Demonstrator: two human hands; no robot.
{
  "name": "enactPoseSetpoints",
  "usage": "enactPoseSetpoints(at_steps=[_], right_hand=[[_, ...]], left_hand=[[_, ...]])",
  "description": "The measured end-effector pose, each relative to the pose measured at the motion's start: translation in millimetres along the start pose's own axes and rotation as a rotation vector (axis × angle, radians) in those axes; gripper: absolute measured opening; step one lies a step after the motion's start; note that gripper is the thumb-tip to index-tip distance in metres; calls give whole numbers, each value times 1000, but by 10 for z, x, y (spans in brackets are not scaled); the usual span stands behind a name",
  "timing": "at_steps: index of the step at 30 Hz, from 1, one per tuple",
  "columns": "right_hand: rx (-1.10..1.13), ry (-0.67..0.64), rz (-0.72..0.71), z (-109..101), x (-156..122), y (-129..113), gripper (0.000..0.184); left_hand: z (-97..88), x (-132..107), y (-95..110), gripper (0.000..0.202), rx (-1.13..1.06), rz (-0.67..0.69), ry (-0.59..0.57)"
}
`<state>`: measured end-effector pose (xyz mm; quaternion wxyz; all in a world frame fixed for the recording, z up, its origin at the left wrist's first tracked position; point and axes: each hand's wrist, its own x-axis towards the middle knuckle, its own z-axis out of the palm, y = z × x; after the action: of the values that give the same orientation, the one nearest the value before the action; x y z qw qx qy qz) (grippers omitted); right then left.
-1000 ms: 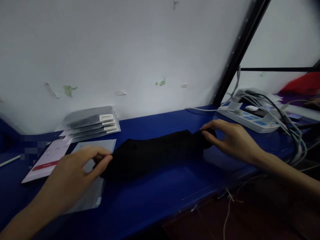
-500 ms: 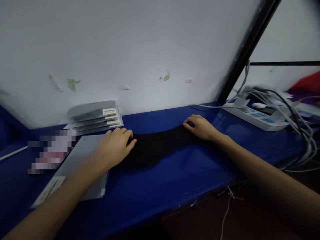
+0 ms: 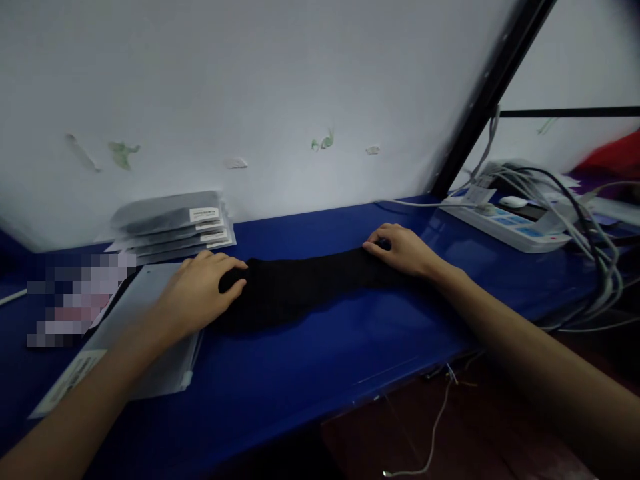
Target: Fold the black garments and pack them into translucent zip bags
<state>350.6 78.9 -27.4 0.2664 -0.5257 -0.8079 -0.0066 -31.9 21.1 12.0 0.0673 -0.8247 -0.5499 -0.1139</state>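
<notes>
A long black cloth (image 3: 305, 287), like a sock or sleeve, lies stretched across the blue tabletop (image 3: 320, 360). My left hand (image 3: 200, 293) rests palm down on its left end, fingers curled over the fabric edge. At the cloth's right end my right hand (image 3: 403, 250) presses down with fingers bent on the fabric. Under my left wrist lies a flat grey plastic bag (image 3: 145, 333) with a white label at its near end.
A stack of grey packaged bags (image 3: 170, 227) with white labels sits against the white wall at back left. A white power strip (image 3: 505, 227) with several cables (image 3: 585, 247) lies at right, behind a black slanted post (image 3: 480, 107). The table's front edge drops to a dark floor.
Both hands moved from pinching the cloth ends to lying on them. The cloth now lies straighter and flatter; my left hand has shifted slightly left along it.
</notes>
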Motion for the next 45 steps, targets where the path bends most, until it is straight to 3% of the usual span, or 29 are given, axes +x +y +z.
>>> enactPoseSetpoints(at_steps=[5,10,15,26,28,31,34,37,45], right_hand=[[2,-21,-23,-4,-3,6,34],[13,-28,-64,4,0,3,33],[20,2,5,-17,-9,-52,28],[116,10,124,-71,-32,-133,27],[128,8,124,-72,-29,-138,25],[153,-8,115,-74,-22,-144,23],[178,-25,109,-77,-14,-143,23],[185,-22,102,-81,-7,-138,23],[399,-22,196,-163,6,-149,30]], left_hand=[[34,27,-17,28,-55,-21,44],[5,41,3,26,-113,-128,94],[-17,50,-6,26,-112,-187,104],[7,16,-72,22,-63,-102,92],[-23,-12,11,24,41,-41,178],[-53,-74,355,26,109,187,313],[-26,-141,819,23,13,416,229],[37,-192,1125,24,8,452,152],[132,-245,1143,27,38,522,179]])
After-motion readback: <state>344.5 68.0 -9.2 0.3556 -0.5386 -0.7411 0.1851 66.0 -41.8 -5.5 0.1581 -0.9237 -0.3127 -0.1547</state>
